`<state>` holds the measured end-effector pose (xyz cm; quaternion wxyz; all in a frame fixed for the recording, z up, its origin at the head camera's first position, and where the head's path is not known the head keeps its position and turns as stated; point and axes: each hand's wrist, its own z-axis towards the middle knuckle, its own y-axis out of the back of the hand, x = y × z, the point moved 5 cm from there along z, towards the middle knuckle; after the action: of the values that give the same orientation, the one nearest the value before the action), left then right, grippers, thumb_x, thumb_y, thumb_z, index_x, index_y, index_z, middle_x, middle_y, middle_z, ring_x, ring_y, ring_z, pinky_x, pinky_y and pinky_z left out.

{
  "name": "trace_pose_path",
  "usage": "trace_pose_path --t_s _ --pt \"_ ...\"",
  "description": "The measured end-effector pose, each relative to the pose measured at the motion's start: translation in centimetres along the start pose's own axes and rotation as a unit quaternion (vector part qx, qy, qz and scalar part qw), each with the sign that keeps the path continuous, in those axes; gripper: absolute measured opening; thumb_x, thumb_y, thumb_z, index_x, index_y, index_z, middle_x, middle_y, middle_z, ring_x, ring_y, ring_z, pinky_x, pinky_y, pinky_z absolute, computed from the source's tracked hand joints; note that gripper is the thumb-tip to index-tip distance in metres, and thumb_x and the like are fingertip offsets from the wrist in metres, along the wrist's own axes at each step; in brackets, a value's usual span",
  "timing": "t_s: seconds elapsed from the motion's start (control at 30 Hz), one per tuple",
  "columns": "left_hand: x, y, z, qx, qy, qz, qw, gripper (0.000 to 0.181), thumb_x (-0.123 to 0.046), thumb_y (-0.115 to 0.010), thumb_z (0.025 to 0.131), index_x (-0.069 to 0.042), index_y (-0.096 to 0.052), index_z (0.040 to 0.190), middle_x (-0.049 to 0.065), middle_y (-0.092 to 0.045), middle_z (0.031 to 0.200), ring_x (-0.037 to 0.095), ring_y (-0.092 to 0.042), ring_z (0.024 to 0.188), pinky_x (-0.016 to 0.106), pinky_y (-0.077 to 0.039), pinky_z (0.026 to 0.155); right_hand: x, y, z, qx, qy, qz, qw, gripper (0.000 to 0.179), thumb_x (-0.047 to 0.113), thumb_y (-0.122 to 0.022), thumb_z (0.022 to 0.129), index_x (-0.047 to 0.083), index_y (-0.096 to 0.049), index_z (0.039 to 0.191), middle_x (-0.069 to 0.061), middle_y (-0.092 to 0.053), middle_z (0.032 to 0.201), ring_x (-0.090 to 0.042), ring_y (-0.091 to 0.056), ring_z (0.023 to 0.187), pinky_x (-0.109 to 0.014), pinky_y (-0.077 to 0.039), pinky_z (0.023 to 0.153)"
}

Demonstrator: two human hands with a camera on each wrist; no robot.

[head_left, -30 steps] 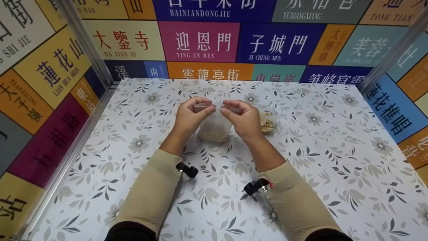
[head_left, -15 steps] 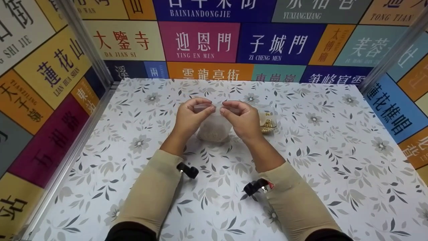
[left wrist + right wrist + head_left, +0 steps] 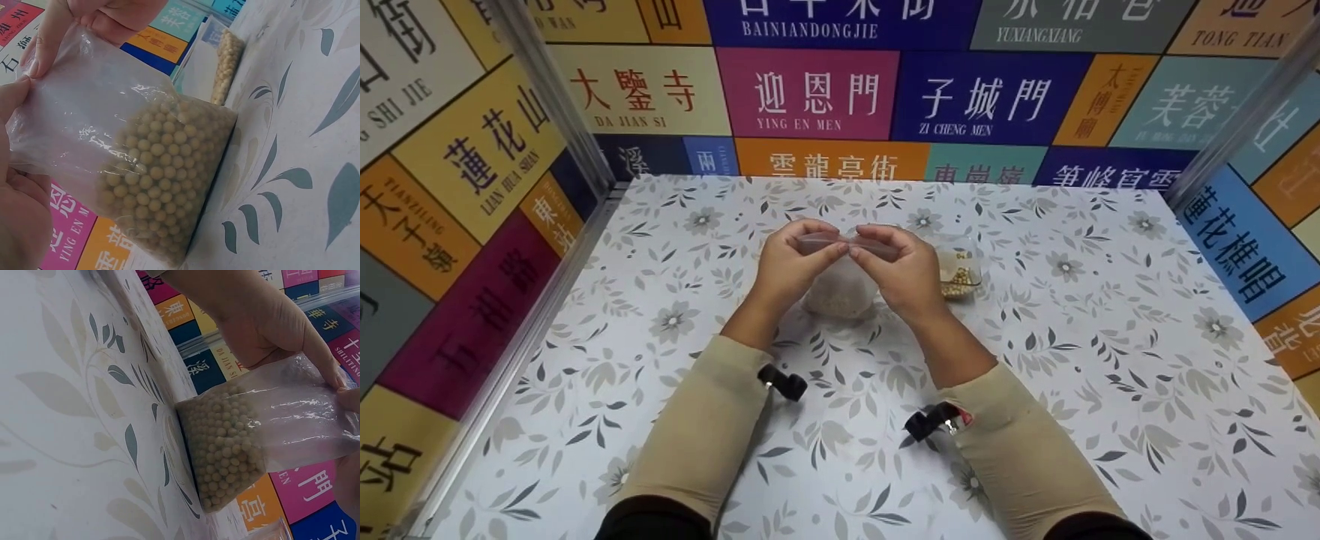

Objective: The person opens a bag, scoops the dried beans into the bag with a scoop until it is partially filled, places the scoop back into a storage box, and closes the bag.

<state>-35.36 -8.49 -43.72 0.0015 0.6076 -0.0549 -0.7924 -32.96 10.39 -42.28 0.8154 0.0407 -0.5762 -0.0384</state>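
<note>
A clear plastic bag (image 3: 840, 292) stands upright on the table, its lower half filled with round tan beans (image 3: 163, 163). My left hand (image 3: 795, 262) pinches the bag's top edge between thumb and fingers from the left. From the right, my right hand (image 3: 906, 270) pinches the same edge, and both thumb tips meet near its middle. In the right wrist view the upper part of the bag (image 3: 304, 416) is slack and wrinkled above the beans.
Just behind my right hand sits a clear plastic container (image 3: 966, 262) with yellowish beans in it. The table (image 3: 1080, 420) has a floral cover. Upright panels with printed signs (image 3: 810, 97) close off the back and both sides.
My two hands have come slightly closer together along the bag's top edge, so the thumb tips now meet. The bag and the container stay in place.
</note>
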Motion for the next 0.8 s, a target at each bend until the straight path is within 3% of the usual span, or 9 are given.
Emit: trace_pose_path --t_s 0.57,0.8 --pt "-0.02 -0.17 -0.06 0.002 0.003 -0.012 0.9999 0.031 -0.032 -0.091 0.088 -0.015 -0.077 0.109 0.009 -0.082 0.117 0.021 -0.079 0.108 0.035 -0.066 0.094 0.49 0.17 -0.23 -0.015 0.028 -0.009 0.9995 0.027 0.021 -0.089 0.09 0.009 -0.083 0.114 -0.006 -0.082 0.117 -0.017 -0.081 0.108 -0.025 -0.066 0.093" --pt "-0.14 -0.39 -0.11 0.001 -0.005 -0.011 0.9999 0.03 -0.028 -0.09 0.089 -0.013 -0.077 0.111 0.004 -0.083 0.11 0.021 -0.08 0.105 0.034 -0.066 0.093 0.46 0.2 -0.23 -0.006 0.03 -0.036 0.9989 0.03 0.025 -0.086 0.094 0.009 -0.08 0.119 -0.007 -0.081 0.122 -0.017 -0.08 0.111 -0.025 -0.066 0.095"
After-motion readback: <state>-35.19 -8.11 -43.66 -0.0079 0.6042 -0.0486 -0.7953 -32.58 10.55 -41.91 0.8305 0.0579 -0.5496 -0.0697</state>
